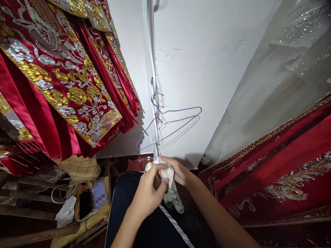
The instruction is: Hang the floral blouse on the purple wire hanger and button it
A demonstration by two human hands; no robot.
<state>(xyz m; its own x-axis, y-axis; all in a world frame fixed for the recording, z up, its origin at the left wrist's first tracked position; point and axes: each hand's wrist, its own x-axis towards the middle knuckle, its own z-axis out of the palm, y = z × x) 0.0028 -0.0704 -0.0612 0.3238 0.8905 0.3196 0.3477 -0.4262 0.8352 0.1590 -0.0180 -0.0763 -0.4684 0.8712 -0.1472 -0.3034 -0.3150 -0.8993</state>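
A bunched white cloth (168, 174) with faint green and blue patterning lies between my two hands, above my lap. My left hand (148, 189) curls its thumb and fingers against the near side of it. From the right, my right hand (179, 172) grips the same cloth, its fingers partly hidden behind the folds. One end of the cloth dangles below my fingers. A thin pale metal pole (156, 134) runs down the wall to just behind the cloth; whether the two touch I cannot tell. Above my hands hangs a purple wire hanger (178, 111) with nothing on it.
Red satin garments (77, 93) with gold and silver embroidery hang at the left. Clear plastic covers (245, 103) and a red beaded garment (284, 168) fill the right. At lower left, a wooden stool (97, 218) bears a phone (85, 205) and a crumpled white plastic bag (66, 212).
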